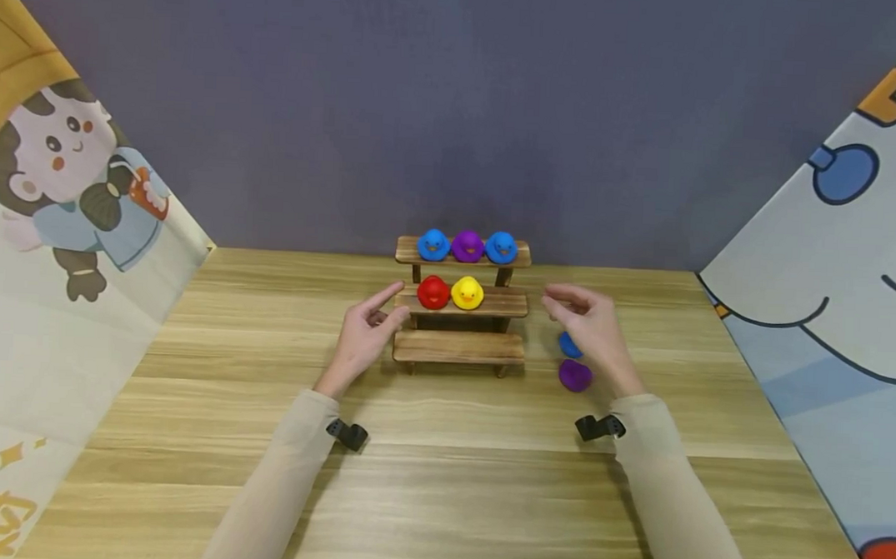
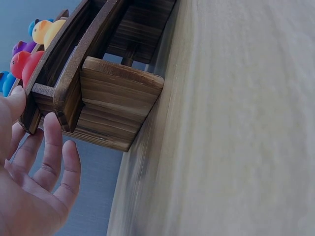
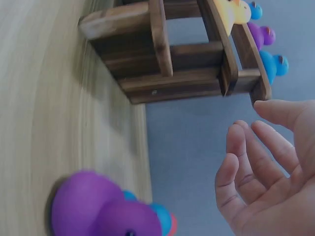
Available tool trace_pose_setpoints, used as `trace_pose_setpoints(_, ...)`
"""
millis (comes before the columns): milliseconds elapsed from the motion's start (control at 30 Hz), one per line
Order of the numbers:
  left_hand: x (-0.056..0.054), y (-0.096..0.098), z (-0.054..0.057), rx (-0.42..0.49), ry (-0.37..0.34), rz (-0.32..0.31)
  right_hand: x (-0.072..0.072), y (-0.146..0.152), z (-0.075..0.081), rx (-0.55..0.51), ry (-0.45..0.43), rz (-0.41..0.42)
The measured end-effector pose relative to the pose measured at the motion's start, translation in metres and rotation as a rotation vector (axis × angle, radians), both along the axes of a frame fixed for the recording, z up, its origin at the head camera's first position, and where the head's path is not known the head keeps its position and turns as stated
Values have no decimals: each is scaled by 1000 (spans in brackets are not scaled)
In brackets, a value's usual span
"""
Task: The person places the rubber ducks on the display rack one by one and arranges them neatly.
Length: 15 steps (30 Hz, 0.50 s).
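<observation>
Left hand (image 1: 363, 334): thumb and forefinger spread wide, grip free; tips at the left end of the three-tier brown wooden rack (image 1: 458, 347), contact uncertain. Right hand (image 1: 592, 323): fingers loosely bent, narrower gap between thumb and fingertips, grip free; just off the rack's right side.

Rack, top tier, left to right: round blue toy duck (image 1: 434, 245), round purple toy duck (image 1: 468, 247), second blue duck (image 1: 501, 248). Middle tier: round red toy duck (image 1: 433, 292) near left hand, round yellow toy duck (image 1: 467, 293) beside it.

Rack stands between the hands on the wood-grain table (image 1: 469, 489). Right of it: third blue duck (image 1: 569, 345), partly hidden by right hand; second purple duck (image 1: 575, 375) nearer the person. Right wrist view: reddish shape (image 3: 172, 224) behind these, mostly hidden.
</observation>
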State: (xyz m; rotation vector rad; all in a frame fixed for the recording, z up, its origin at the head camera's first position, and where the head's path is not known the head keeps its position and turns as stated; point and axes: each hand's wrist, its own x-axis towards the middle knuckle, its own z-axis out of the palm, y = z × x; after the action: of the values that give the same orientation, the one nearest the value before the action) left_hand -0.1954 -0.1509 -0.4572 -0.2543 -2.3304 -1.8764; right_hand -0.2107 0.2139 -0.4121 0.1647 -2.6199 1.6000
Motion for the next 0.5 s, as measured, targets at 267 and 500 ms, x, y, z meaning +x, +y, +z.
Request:
trace_pose_setpoints(267,0,0,0,1,1,-2,5,20,-5,39,-19,-63)
trace_pose_setpoints(500,1,-1,0,-8,11,-2,8,32,-8,69,-50,-99)
